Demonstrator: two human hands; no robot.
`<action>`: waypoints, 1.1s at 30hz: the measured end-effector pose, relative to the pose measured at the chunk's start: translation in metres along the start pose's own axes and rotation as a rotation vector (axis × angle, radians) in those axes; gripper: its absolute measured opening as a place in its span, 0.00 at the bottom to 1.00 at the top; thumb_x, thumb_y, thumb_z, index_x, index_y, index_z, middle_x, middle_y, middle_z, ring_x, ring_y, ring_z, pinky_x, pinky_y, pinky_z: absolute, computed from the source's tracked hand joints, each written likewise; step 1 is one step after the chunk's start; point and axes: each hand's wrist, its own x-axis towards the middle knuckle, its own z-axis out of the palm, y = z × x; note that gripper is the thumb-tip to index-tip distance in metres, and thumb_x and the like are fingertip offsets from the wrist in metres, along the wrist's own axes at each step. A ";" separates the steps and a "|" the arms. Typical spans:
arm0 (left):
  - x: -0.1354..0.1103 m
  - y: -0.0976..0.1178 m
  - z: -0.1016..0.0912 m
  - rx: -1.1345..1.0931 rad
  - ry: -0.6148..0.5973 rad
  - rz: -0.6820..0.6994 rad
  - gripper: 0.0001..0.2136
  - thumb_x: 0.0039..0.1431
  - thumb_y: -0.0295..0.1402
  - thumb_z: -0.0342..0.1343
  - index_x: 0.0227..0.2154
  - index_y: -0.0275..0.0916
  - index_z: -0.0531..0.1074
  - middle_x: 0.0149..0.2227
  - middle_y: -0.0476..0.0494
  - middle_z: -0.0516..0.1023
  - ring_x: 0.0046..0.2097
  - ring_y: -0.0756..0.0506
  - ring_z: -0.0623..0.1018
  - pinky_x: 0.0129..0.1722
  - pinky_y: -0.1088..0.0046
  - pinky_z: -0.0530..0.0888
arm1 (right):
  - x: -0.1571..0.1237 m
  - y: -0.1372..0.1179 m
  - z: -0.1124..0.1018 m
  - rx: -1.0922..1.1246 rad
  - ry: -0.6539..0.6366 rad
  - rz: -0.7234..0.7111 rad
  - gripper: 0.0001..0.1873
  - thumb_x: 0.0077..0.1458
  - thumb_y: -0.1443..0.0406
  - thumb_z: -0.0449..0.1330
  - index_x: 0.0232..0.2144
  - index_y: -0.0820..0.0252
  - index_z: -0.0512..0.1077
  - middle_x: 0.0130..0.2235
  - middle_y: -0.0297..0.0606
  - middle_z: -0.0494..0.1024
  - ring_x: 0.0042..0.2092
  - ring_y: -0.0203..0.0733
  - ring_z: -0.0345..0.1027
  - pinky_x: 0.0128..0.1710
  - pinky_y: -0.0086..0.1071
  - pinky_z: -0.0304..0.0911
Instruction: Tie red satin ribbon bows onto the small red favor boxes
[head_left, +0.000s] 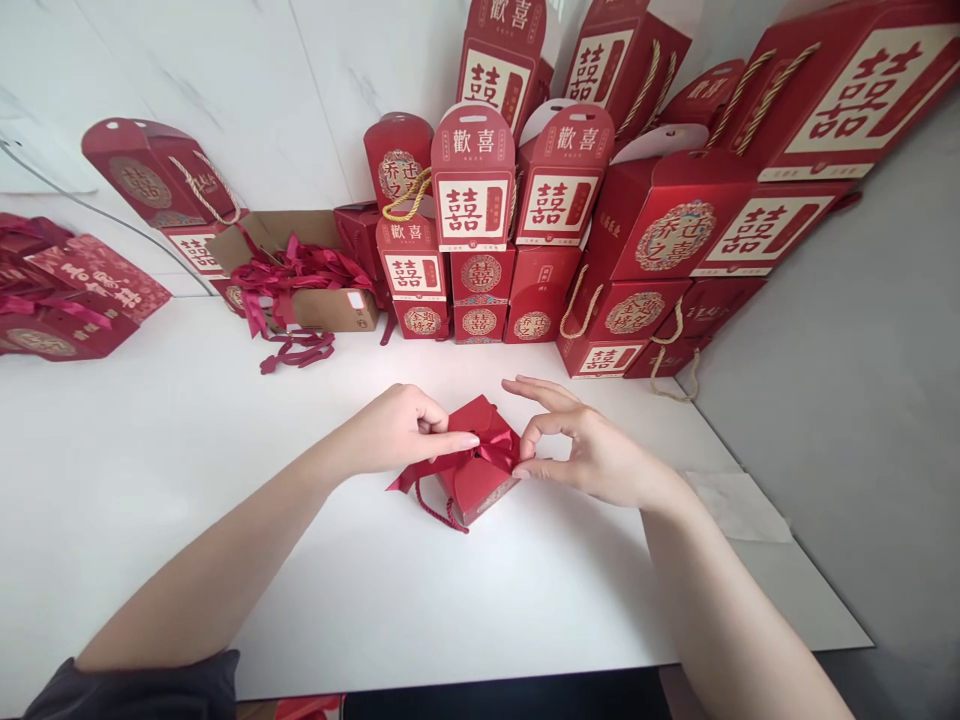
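From where I stood, the small red box sat on the white counter, right between the person's two hands, with a glossy ribbon gathered into a bow across its top. The left hand had its fingers curled under and its thumb laid flat along the ribbon, pinching it beside the knot. The right hand pinched the bow's far edge between thumb and forefinger, the other fingers lifted and spread. A twisted cord trailed off the box's near left side.

It looked to me like the shaping or tightening of the bow. I judged that the next move called for a light, even pull on both sides, with the knot kept centred so the loops would not slip or go lopsided.

Behind, near the wall, stood stacked red boxes and a cardboard carton heaped with loose ribbons.
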 end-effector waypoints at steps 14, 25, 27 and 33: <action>-0.007 0.019 0.018 0.296 0.168 -0.037 0.28 0.48 0.60 0.56 0.14 0.38 0.58 0.13 0.55 0.60 0.17 0.53 0.58 0.21 0.74 0.55 | 0.009 -0.003 0.014 0.234 0.082 0.089 0.07 0.61 0.58 0.58 0.36 0.54 0.70 0.61 0.39 0.65 0.63 0.47 0.58 0.62 0.48 0.52; -0.008 0.017 0.031 0.413 0.328 0.080 0.30 0.49 0.63 0.52 0.13 0.39 0.62 0.12 0.53 0.63 0.18 0.52 0.57 0.31 0.68 0.59 | 0.008 -0.006 0.015 0.126 -0.008 0.052 0.02 0.56 0.67 0.59 0.32 0.55 0.69 0.61 0.42 0.65 0.65 0.46 0.53 0.62 0.46 0.52; -0.007 0.017 0.033 0.412 0.345 0.099 0.29 0.50 0.62 0.52 0.14 0.39 0.64 0.13 0.53 0.64 0.18 0.52 0.58 0.33 0.68 0.59 | 0.008 -0.007 0.015 0.142 -0.019 0.049 0.02 0.56 0.67 0.59 0.32 0.55 0.69 0.61 0.42 0.66 0.65 0.46 0.53 0.62 0.46 0.53; -0.006 0.015 0.026 0.377 0.294 0.109 0.28 0.48 0.58 0.58 0.13 0.38 0.60 0.12 0.55 0.62 0.18 0.52 0.57 0.30 0.70 0.59 | 0.011 -0.005 0.017 0.260 -0.032 0.035 0.07 0.61 0.61 0.58 0.32 0.54 0.74 0.56 0.40 0.71 0.67 0.46 0.49 0.63 0.47 0.50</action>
